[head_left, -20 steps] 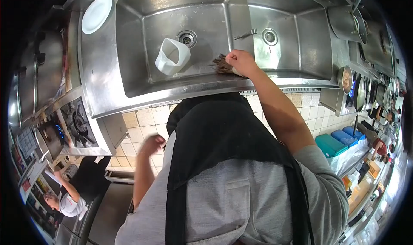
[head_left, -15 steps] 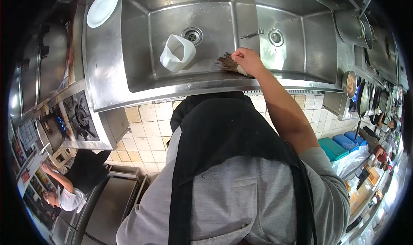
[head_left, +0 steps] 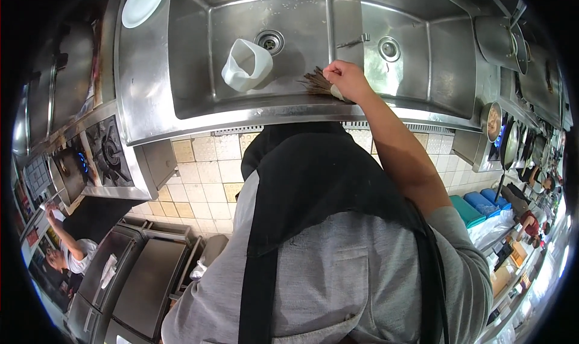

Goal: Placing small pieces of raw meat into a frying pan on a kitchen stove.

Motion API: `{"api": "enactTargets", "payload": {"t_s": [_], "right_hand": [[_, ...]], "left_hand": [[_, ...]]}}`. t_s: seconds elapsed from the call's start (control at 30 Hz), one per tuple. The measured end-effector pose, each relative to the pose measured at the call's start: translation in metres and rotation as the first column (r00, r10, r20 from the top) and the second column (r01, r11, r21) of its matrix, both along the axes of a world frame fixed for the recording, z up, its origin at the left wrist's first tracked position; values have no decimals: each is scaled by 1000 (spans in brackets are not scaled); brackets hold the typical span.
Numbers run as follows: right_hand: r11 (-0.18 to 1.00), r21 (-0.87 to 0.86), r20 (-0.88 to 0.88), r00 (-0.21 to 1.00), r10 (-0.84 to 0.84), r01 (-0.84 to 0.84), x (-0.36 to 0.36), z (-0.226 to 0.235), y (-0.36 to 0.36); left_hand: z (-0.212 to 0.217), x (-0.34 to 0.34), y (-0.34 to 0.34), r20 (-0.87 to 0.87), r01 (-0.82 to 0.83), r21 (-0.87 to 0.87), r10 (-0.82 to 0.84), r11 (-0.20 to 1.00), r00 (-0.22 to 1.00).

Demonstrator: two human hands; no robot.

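The right hand has its fingers closed around a brush, bristles pressed low against the near wall of the sink, just right of the jug. The left hand is out of view.

Steel sink unit with two basins side by side. In the left basin, a white jug on its side near the drain. In the right basin, a second drain. On the flat left ledge, a white plate. Below the front edge, tiled floor.
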State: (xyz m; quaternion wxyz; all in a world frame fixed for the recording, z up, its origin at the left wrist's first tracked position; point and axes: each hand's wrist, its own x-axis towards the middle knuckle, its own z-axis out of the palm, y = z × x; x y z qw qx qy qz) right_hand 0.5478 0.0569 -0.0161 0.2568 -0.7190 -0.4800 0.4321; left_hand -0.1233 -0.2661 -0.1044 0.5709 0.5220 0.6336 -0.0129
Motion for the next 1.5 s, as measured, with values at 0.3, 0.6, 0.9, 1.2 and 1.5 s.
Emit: {"api": "enactTargets", "payload": {"t_s": [0.3,0.6,0.9,1.2,1.5], "right_hand": [[999,-38,3,1000,0,0,3,7,-2],[966,-236,-287,942,-173,105,60,141,-59],[899,-408,149,960,238,-159,126,-51,-455],[849,-507,96,969,229,-150,111,-63,-540],[799,-583,63,973,224,-146,86,-46,-553]], "left_hand": [[28,5,-13,-45,29,-1,-29,1000,999],[44,11,-19,-91,43,-1,-43,999,995],[51,17,-9,-99,124,-17,-125,992,987],[68,11,-2,-155,219,-35,-222,975,963],[68,6,13,-194,301,-30,-301,953,934]]}}
